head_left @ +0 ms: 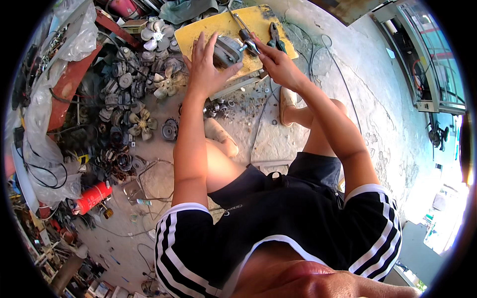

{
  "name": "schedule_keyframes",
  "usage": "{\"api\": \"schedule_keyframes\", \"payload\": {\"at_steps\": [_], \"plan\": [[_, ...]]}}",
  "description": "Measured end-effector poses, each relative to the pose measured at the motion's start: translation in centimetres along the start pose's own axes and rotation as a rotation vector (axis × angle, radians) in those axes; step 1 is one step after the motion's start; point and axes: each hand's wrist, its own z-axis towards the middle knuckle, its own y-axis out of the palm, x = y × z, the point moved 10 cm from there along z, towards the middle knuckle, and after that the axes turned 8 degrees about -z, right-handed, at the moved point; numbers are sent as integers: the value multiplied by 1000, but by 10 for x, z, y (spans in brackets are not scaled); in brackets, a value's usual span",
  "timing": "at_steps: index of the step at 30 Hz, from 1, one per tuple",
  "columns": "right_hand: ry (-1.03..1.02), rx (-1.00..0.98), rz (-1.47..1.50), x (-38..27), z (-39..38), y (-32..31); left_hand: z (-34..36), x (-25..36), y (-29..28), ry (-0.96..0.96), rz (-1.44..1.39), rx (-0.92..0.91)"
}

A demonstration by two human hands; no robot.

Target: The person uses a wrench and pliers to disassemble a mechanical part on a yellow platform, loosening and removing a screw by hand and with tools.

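A small grey electric motor (pixel 227 51) with a shaft pointing right rests on a yellow board (pixel 198 31). My left hand (pixel 204 69) is around its left and near side, thumb along the near edge and the other fingers raised beside it. My right hand (pixel 281 65) is closed on a metal hand tool (pixel 252 48) whose end meets the shaft; my fingers hide much of the tool, so its exact kind is unclear. A screwdriver (pixel 241 24) lies just beyond. Dark-handled pliers (pixel 275 35) lie on the board right of it.
Left of the board is a heap of motor parts (pixel 126 74) with pale fan blades (pixel 158 35). A red cylinder (pixel 93 197) lies lower left. Cables (pixel 343 74) cross the concrete floor on the right, near a metal-framed glass cabinet (pixel 415 59). My feet are below the board.
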Motion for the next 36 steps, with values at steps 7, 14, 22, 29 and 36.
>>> {"api": "schedule_keyframes", "payload": {"at_steps": [7, 14, 22, 29, 36], "plan": [[350, -229, 591, 29, -26, 18, 7, -8, 12, -109, -108, -50], [330, -330, 438, 21, -16, 8, 14, -16, 14, -111, -248, -78], [373, -512, 374, 8, 4, -7, 16, -18, 10, -118, -278, -74], [669, -600, 1359, 30, -9, 22, 20, -13, 15, -119, -265, -88], [575, -738, 1617, -21, 5, 4, 21, -14, 15, -81, -292, -85]]}}
